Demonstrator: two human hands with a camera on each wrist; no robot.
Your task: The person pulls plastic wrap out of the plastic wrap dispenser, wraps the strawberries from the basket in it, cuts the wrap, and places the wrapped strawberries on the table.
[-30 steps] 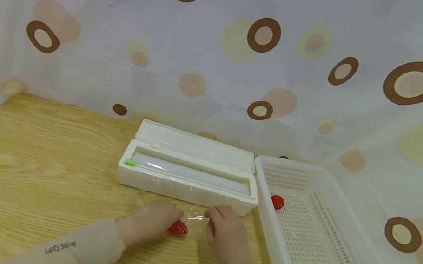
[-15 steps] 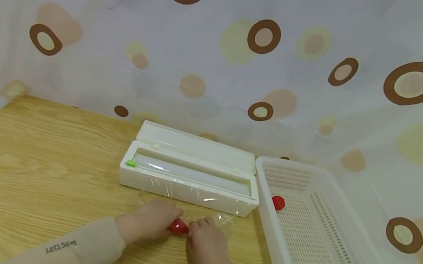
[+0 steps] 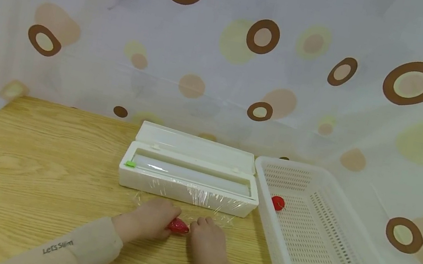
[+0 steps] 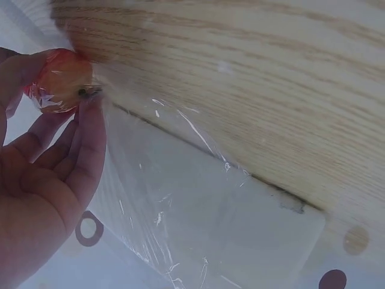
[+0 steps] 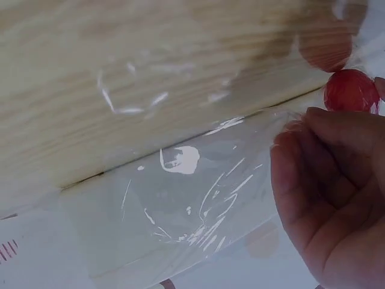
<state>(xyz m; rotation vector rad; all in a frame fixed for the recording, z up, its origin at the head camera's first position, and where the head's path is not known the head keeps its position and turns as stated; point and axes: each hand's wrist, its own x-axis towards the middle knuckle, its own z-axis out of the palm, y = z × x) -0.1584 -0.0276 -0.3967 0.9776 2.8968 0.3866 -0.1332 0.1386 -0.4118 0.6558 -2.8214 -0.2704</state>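
My left hand grips a small round red fruit just above the table. In the left wrist view, clear cling film lies over the fruit, and a dark stem end shows near the fingertips. Right beside the fruit, my right hand pinches the film between thumb and fingers, as seen in the right wrist view. The film runs from the hands to the white cling film box, whose lid is raised. Inside the box lies the film roll.
A white perforated plastic basket stands right of the box, with another red fruit at its left side. A green cutter slider sits at the box's left end. Patterned curtain closes off the wooden table's back and sides.
My right hand has moved left and nearer to me, from the box front to beside the fruit. The left hand keeps its hold with hardly any movement.
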